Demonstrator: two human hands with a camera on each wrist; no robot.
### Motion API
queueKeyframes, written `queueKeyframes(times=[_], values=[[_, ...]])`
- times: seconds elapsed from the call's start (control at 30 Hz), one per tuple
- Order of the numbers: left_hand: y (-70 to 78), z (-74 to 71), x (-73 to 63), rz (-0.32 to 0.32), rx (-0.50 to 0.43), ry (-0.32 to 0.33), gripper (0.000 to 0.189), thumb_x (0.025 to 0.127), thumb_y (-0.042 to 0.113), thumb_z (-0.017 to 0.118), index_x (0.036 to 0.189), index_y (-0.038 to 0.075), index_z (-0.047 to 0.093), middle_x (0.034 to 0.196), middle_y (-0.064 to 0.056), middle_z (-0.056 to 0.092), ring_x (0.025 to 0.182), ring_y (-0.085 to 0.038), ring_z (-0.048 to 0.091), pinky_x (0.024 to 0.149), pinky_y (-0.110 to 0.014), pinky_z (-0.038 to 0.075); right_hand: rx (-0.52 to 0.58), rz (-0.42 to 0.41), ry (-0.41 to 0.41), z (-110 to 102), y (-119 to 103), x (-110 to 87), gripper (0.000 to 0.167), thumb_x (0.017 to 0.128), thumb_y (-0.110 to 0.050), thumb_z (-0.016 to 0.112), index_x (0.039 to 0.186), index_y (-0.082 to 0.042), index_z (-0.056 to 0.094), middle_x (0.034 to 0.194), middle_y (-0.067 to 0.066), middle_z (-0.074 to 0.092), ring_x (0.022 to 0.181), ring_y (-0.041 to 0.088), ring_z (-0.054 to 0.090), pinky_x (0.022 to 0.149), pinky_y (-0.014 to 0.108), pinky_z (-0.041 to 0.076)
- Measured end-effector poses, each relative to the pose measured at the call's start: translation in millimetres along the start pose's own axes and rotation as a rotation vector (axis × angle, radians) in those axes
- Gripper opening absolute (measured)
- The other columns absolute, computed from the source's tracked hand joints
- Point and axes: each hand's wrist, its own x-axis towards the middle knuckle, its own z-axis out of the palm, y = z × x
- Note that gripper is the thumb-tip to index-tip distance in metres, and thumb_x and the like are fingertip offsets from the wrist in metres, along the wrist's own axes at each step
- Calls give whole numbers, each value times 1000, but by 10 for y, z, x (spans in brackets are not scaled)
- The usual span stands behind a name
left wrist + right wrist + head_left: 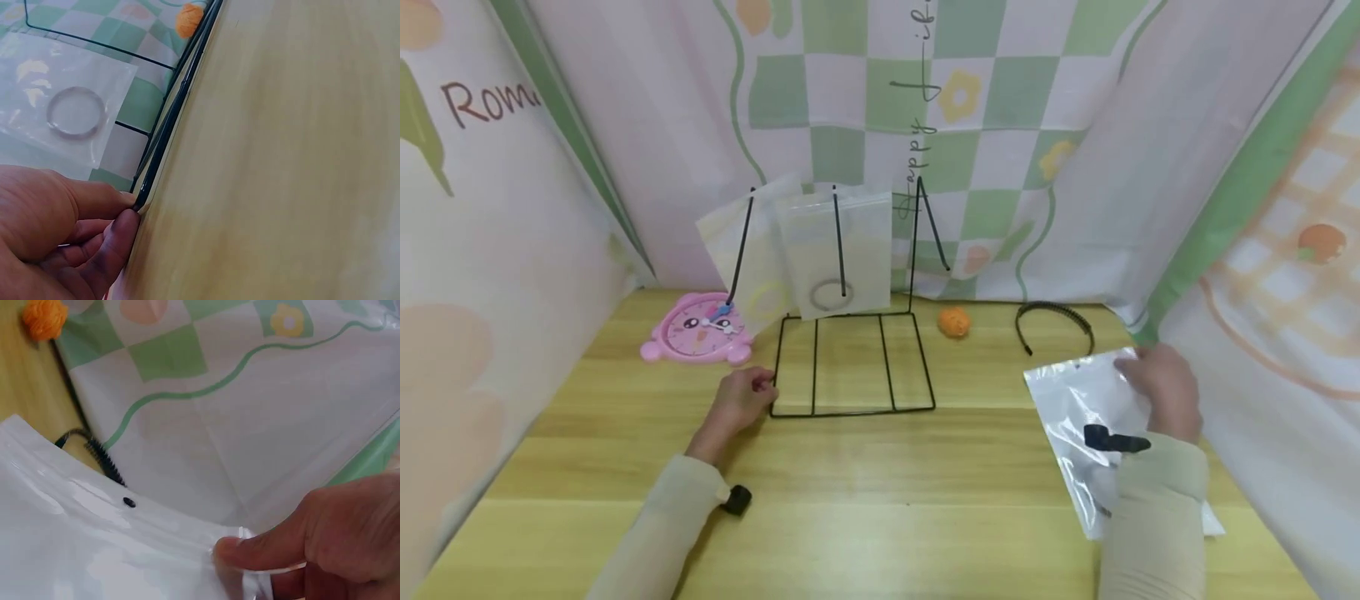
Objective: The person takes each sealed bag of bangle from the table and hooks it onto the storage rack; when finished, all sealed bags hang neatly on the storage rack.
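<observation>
My left hand (743, 400) pinches the front left corner of a black wire rack (850, 412) that stands on the table. Two clear zip bags hang from the rack's prongs: one with a yellow ring (767, 302), the other with a greyish ring (831, 294). The rack's right prong (934, 223) carries no bag. At the right, my right hand (1165, 387) grips the top right corner of a large glossy white zip bag (94, 544) between thumb and fingers. A small hanging hole shows near that bag's top edge. Its lower part is hidden under my right sleeve.
A pink clock (700, 329) lies behind the left hand, partly behind a hanging bag. An orange crumpled ball (954, 322) sits right of the rack. Farther right is a black toothed headband (1054, 310), just behind the white bag. Patterned curtains (865, 100) border the table's back and sides.
</observation>
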Motion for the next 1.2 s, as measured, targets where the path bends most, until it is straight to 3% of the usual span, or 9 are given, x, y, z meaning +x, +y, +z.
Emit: queueKeyframes(times=[0.13,0.27,0.47,0.67,0.8,0.93,1.2], values=[[3,-2,5,-1,4,7,37,87,9,68,121,-4,63,103,-16,69,86,-22,61,82,-38,55,47,-122,196,62,-291,61,55,100,-35,46,133,10,46,129,39,47,113,57,44,92,65,36],[-4,-7,-3,-11,-1,-3,38,87,10,68,122,-4,63,103,-16,69,85,-22,61,80,-36,55,178,-187,303,229,-592,72,43,100,-29,49,120,10,53,117,36,55,106,50,50,90,60,40],[-6,-11,-17,-9,-15,-3,38,87,10,68,122,-5,63,99,-14,69,81,-20,59,74,-32,54,336,-294,282,384,-1034,-70,37,101,-24,49,118,9,55,107,28,58,93,35,52,77,39,44],[9,-7,-9,8,-21,-13,37,87,9,67,121,-5,63,97,-13,69,79,-18,59,73,-32,54,572,-471,235,419,-1357,-330,30,99,-20,57,111,8,58,82,2,57,73,12,51,62,18,45],[33,-16,-5,6,-21,-9,37,87,10,67,121,-4,63,99,-13,69,81,-19,59,76,-33,55,778,-593,215,430,-1532,-487,19,96,-9,61,99,10,57,71,-8,56,62,5,49,54,15,43],[39,-23,-13,1,-22,-6,37,87,10,68,121,-5,63,98,-14,69,80,-19,58,74,-31,54,957,-689,205,454,-1680,-587,4,93,3,60,89,5,59,65,-5,56,53,3,47,47,16,39],[16,-15,-15,2,-38,6,36,87,9,67,121,-5,63,96,-13,68,76,-18,56,66,-28,50,1121,-928,233,456,-1908,-674,9,91,11,57,84,4,57,70,-2,58,61,4,50,53,15,40]])
